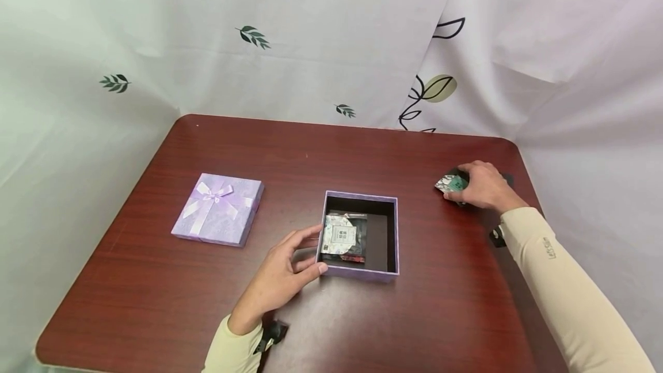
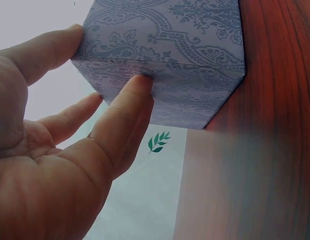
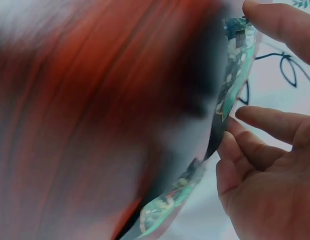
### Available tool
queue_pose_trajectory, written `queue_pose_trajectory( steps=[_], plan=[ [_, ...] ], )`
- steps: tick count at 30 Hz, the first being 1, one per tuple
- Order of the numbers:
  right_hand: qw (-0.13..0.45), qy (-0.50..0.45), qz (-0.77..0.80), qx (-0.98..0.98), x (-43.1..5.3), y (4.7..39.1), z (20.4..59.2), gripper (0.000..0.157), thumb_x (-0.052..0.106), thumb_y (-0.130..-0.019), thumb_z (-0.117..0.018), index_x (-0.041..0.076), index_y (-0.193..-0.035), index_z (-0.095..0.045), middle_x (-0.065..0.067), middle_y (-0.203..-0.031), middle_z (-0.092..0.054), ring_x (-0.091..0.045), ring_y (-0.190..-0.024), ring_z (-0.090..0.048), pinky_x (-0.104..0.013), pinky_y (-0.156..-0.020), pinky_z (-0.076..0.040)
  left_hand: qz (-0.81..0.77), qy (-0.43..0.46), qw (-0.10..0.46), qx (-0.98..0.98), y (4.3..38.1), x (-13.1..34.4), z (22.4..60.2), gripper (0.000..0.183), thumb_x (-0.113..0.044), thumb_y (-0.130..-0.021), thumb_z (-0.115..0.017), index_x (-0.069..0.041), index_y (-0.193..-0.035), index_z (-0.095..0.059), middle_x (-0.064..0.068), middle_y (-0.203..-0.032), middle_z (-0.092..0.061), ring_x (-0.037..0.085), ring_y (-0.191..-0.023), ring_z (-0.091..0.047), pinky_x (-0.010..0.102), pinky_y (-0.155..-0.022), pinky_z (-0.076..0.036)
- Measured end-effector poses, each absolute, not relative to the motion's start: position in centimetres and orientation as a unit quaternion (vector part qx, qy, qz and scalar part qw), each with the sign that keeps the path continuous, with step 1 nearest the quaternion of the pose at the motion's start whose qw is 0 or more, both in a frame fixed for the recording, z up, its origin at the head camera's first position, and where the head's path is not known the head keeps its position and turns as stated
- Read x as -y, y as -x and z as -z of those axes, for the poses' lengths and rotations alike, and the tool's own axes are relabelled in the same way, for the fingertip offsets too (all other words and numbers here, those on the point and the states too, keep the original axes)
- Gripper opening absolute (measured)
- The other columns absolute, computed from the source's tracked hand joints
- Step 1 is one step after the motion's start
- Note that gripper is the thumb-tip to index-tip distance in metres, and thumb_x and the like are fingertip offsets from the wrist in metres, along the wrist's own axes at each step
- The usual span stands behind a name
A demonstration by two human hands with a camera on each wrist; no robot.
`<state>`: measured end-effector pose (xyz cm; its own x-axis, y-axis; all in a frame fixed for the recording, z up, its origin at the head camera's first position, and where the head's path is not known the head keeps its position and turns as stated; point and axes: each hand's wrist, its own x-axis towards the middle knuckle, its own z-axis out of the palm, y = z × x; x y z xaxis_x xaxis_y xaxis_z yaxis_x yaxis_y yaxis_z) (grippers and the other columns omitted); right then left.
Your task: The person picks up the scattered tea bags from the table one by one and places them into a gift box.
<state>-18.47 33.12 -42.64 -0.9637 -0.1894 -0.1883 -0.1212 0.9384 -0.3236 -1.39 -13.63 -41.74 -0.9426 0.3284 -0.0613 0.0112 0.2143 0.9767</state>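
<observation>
A purple open box with a dark inside stands on the table. In its left part lie flat sachets, the top one with a pale floral print and label. My left hand touches the box's left side, thumb near the front corner; in the left wrist view its extended fingers meet the patterned wall. At the table's right, my right hand pinches a black sachet with a green and white print. The right wrist view shows this sachet edge-on between thumb and fingers.
A lavender lid with a ribbon bow lies left of the box. Another green-printed sachet shows below the right hand in the right wrist view. Pale leaf-print cloth hangs behind the reddish-brown table.
</observation>
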Motion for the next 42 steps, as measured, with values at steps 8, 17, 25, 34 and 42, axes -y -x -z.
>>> queue_pose_trajectory(
  steps=[8,17,25,34,42],
  plan=[
    [0.079,0.107,0.163,-0.978,-31.3,18.0,41.2,0.087,0.043,-0.081,-0.087,-0.008,-0.145,-0.056,-0.033,-0.145,-0.053,-0.049,-0.134,-0.045,-0.067,-0.113,-0.041,-0.617,-0.109,0.131,-0.769,1.3,13.7,41.7,0.069,-0.007,-0.091,-0.083,-0.006,-0.153,-0.052,0.019,-0.146,-0.057,0.037,-0.133,-0.063,0.030,-0.105,-0.060],
    [0.049,0.138,0.161,-0.976,-28.9,17.1,39.0,0.085,0.039,-0.080,-0.088,-0.006,-0.145,-0.057,-0.029,-0.145,-0.053,-0.044,-0.131,-0.046,-0.064,-0.111,-0.043,-0.618,-0.117,0.129,-0.767,1.5,13.8,41.8,0.071,-0.008,-0.091,-0.084,-0.005,-0.154,-0.051,0.021,-0.146,-0.057,0.040,-0.133,-0.062,0.030,-0.105,-0.059],
    [0.027,0.170,0.168,-0.971,-26.3,15.7,36.0,0.085,0.037,-0.078,-0.089,-0.002,-0.147,-0.057,-0.022,-0.145,-0.055,-0.037,-0.128,-0.046,-0.057,-0.100,-0.048,-0.615,-0.112,0.130,-0.769,1.5,13.8,41.7,0.069,-0.008,-0.091,-0.084,-0.008,-0.153,-0.052,0.018,-0.146,-0.058,0.036,-0.133,-0.063,0.029,-0.105,-0.059],
    [-0.009,0.235,0.180,-0.955,-22.7,13.7,33.7,0.088,0.034,-0.074,-0.093,-0.003,-0.146,-0.059,-0.016,-0.138,-0.061,-0.032,-0.124,-0.049,-0.052,-0.101,-0.050,-0.612,-0.111,0.129,-0.772,1.5,13.7,41.7,0.068,-0.008,-0.091,-0.084,-0.009,-0.153,-0.053,0.016,-0.145,-0.059,0.036,-0.133,-0.064,0.028,-0.104,-0.060],
    [-0.019,0.311,0.192,-0.931,-19.4,11.7,33.8,0.088,0.032,-0.072,-0.093,-0.007,-0.143,-0.059,-0.014,-0.136,-0.061,-0.029,-0.119,-0.051,-0.045,-0.095,-0.053,-0.618,-0.104,0.131,-0.769,1.4,13.6,41.8,0.070,-0.007,-0.091,-0.084,-0.009,-0.153,-0.053,0.016,-0.145,-0.059,0.037,-0.131,-0.065,0.028,-0.104,-0.060]
  ],
)
